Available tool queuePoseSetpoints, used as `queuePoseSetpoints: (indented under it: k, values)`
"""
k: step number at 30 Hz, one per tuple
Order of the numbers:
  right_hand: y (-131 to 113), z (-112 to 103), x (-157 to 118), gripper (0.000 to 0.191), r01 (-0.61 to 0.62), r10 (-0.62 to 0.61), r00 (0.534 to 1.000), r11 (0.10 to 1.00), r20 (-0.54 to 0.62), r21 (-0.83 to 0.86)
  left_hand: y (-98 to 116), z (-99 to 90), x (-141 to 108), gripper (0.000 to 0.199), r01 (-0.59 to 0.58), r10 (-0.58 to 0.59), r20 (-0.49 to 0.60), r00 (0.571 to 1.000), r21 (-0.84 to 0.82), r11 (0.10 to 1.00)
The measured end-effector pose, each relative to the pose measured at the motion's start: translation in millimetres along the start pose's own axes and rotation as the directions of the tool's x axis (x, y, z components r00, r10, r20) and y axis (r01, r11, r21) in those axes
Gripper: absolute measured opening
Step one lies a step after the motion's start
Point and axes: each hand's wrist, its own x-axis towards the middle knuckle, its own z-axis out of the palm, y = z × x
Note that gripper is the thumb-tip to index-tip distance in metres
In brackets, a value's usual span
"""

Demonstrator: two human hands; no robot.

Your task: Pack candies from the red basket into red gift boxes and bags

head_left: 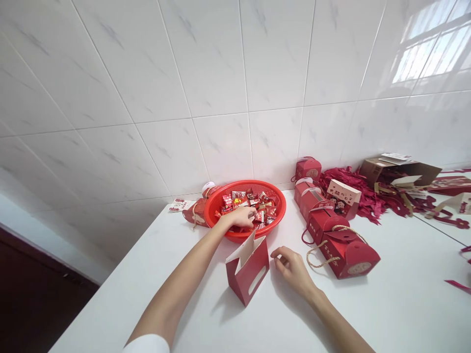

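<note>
A red plastic basket (281, 208) against the wall holds many small wrapped candies (270, 210). My left hand (243, 216) reaches over its front rim, fingers bent together at the candies; what they grip, if anything, is too small to make out. In front of the basket an open-topped red paper bag (248, 274) stands upright on the white table (206, 314). My right hand (290, 267) rests just right of the bag, fingers loosely curled, with nothing seen in them and a narrow gap to the bag.
Closed red gift boxes (349, 252) with rope handles form a row at the right. Behind them lie dark red ribbons (344, 181), a cream-and-red box (342, 196) and an open cardboard box (423, 171). A red pouch (196, 213) and printed cards (178, 205) are left of the basket.
</note>
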Motion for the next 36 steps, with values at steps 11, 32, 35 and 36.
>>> queuePoseSetpoints:
  k: [11,32,35,36]
  values:
    - [-50.0,-24.3,48.6,0.019,0.214,-0.169,0.944,0.968,-0.283,0.135,3.1,-9.7,-34.7,0.046,-0.243,-0.076,-0.425,0.902,-0.647,0.723]
    - [-40.7,1.6,163.5,0.035,-0.174,0.157,0.983,0.604,0.098,0.778,13.1,12.3,-32.6,0.056,-0.23,-0.205,-0.306,0.93,-0.917,0.326]
    - [-38.5,2.4,162.1,0.039,-0.099,0.151,0.989,0.626,0.004,0.774,9.5,14.4,-29.6,0.056,-0.233,-0.267,-0.313,0.911,-0.928,0.293]
    - [-37.9,2.8,161.8,0.039,-0.077,0.156,0.987,0.631,-0.029,0.772,8.2,15.3,-28.4,0.055,-0.236,-0.281,-0.32,0.905,-0.926,0.293]
